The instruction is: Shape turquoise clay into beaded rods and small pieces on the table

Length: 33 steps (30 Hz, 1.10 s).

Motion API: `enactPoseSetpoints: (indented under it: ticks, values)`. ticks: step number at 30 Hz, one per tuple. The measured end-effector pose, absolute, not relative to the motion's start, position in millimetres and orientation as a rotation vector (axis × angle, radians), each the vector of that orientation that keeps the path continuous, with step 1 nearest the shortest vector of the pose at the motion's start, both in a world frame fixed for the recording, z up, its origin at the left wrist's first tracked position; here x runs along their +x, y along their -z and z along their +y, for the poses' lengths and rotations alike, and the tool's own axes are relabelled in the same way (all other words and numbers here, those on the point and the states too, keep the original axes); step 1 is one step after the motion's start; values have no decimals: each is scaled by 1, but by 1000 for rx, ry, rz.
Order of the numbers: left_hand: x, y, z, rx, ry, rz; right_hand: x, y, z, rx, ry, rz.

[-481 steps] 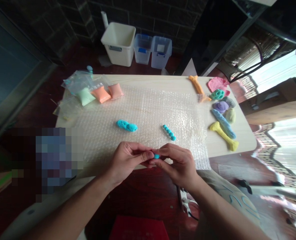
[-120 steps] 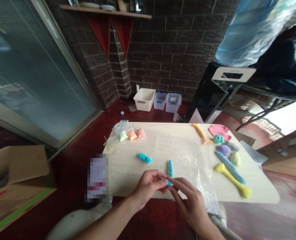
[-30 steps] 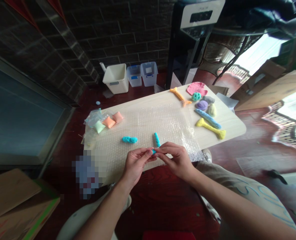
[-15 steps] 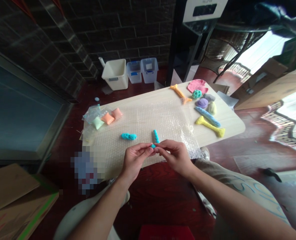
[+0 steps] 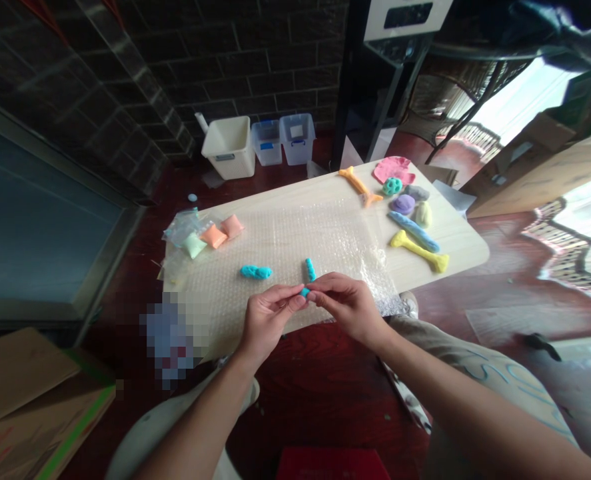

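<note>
Head view: we're fingertip-pinching a blue clay lump (image 5: 304, 293) with left hand (image 5: 269, 315) and right hand (image 5: 349, 305); a blue strip (image 5: 310, 268) is lying just beyond.

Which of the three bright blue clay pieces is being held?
The small bright blue clay lump, pinched between left hand and right hand; the narrow blue clay strip and thicker blue clay roll lie on clear bubble wrap.

Clay lump (image 5: 256, 272) on bubble wrap (image 5: 320, 227), left of bead row (image 5: 310, 268); packets (image 5: 214, 237) farther left; bins (image 5: 235, 159) behind table (image 5: 458, 247) (on floor (image 5: 455, 300)).
</note>
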<state>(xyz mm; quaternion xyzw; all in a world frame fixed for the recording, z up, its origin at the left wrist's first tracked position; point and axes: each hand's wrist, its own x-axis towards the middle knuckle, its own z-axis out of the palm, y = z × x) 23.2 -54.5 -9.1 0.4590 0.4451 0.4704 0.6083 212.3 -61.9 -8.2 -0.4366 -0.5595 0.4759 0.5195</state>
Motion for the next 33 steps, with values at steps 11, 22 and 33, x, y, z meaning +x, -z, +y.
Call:
enactPoseSetpoints:
  ticks: [11,22,33]
  values:
    - [23,10,-55,959,-1060,1034,215,0,-65,-1015,-1021,-1569]
    - [26,4,-54,851,-1018,1024,214,2,-65,-1046,-876,-1692]
    - [29,12,-58,935,-1083,1090,209,12,-68,-1056,-1270,-1215]
